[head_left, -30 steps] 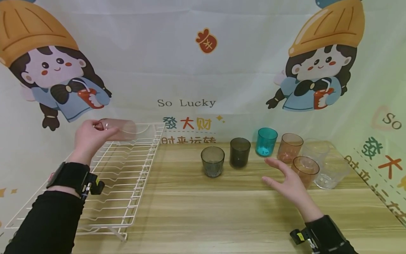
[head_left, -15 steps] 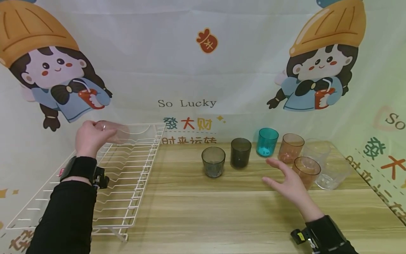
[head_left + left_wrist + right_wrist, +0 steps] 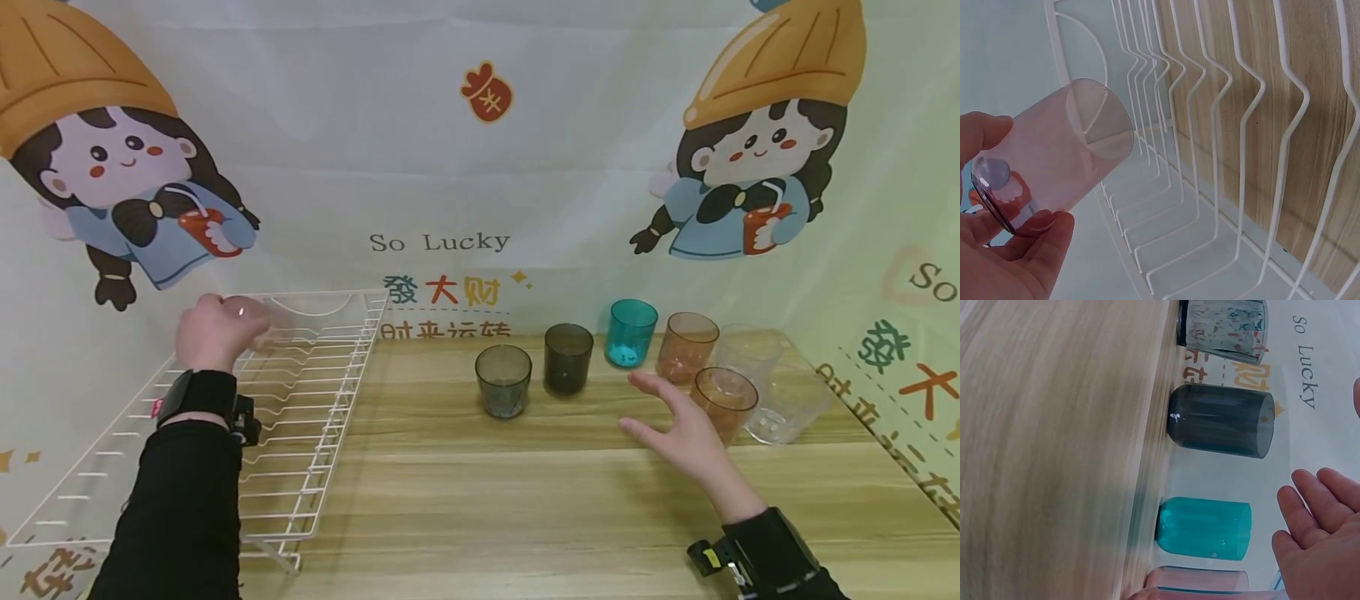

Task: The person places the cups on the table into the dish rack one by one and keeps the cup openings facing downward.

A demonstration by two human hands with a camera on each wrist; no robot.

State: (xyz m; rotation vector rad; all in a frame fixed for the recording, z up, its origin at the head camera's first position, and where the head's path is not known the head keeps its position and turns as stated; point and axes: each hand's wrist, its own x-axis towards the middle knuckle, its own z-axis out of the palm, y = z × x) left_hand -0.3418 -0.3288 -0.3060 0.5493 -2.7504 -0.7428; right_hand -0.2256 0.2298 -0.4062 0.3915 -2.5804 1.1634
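A see-through pink cup (image 3: 1054,150) is in my left hand (image 3: 213,335), above the far end of the white wire rack (image 3: 309,533). Thumb and fingers grip its thicker, darker end. In the left wrist view the cup tilts, its thin rim pointing towards the wires. On the right, my right hand (image 3: 693,437) hovers over the table with fingers and thumb spread, holding nothing. It overlaps a front amber cup (image 3: 726,404) in the head view. Ahead of those fingers stand a teal cup (image 3: 631,335) and a dark grey cup (image 3: 567,362).
A lighter grey glass (image 3: 503,385) stands nearer the rack on the wooden table (image 3: 480,500). Another amber cup (image 3: 686,348) and clear glasses (image 3: 780,412) crowd the right back corner. A printed cloth (image 3: 442,167) hangs behind everything.
My left hand has lowered slightly, and its wrist has turned so the pink cup tips away from its near-level pose. The right hand keeps its place.
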